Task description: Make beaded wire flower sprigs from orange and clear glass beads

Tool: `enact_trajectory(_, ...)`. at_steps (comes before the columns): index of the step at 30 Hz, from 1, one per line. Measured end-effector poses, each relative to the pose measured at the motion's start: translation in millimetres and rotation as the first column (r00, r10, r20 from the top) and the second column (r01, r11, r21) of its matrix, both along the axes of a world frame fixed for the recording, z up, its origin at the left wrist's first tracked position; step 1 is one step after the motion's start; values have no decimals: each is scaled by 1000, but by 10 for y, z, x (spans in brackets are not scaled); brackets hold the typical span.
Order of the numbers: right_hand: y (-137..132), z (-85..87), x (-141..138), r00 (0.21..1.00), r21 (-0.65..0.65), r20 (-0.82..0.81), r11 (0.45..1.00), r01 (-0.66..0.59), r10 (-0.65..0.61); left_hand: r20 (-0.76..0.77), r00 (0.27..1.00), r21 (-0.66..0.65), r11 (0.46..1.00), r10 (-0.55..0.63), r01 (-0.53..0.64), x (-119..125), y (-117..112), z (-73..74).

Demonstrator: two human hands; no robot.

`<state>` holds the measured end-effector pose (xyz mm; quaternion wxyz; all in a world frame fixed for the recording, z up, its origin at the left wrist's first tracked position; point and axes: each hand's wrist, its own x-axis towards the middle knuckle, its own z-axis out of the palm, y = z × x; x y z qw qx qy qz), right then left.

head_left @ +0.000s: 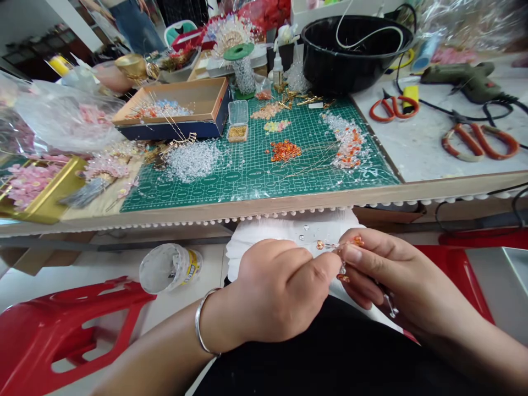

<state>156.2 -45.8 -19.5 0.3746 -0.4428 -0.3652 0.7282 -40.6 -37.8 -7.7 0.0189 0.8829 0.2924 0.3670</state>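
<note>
Over my lap, my left hand (284, 289) and my right hand (379, 264) meet at a wired bead spray (344, 269) with orange and clear beads. The thumb and fingers of the right hand pinch it. My left fingers are curled closed against the same piece; the exact spot they grip is hidden behind the knuckles. A few clear beads hang below the right hand. Beyond, on a green cutting mat (247, 190), lie a pile of orange beads (284, 150), a heap of clear beads (193, 160) and a bunch of wired clear and orange beads (348, 144).
Two orange-handled scissors (480, 142) and a glue gun (466, 80) lie on the right. A black basin (346, 60), a cardboard box (173, 124) and a thread spool (243, 71) stand behind. Below are a white bucket (165, 269) and a red stool (99, 313). A person stands at the back left.
</note>
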Motion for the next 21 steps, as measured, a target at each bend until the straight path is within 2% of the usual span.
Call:
enact_trajectory(2,-15,-7,4,1000,15,18,1000,6,-7,61,998,-137,991,4,5,14,-20,31)
enact_trajectory(5,-45,5,14,999,29,50,1000,12,-14,153,988,-326,944,7,44,36,-30,102)
enact_trajectory(8,-72,30,28,998,17,63,1000,18,-19,198,979,-454,889,41,55,53,-23,164)
enact_trajectory(10,-79,39,30,999,1,47,1000,24,-24,209,977,-490,868,34,75,56,-16,173)
enact_trajectory(11,-79,41,26,999,-5,29,1000,31,-31,210,978,-478,874,18,87,54,-14,165)
enact_trajectory(13,-75,46,8,999,-21,-19,999,50,-51,168,986,-382,920,-23,86,46,-12,129)
enact_trajectory(16,-71,65,-24,991,-64,-102,994,83,-89,-19,999,-101,994,-34,32,32,-10,36)
enact_trajectory(19,-74,80,-31,980,-118,-168,989,85,-104,-120,993,124,992,0,15,35,5,-67)
enact_trajectory(21,-73,72,-24,973,-146,-202,986,78,-107,-81,997,163,986,-1,14,53,20,-126)
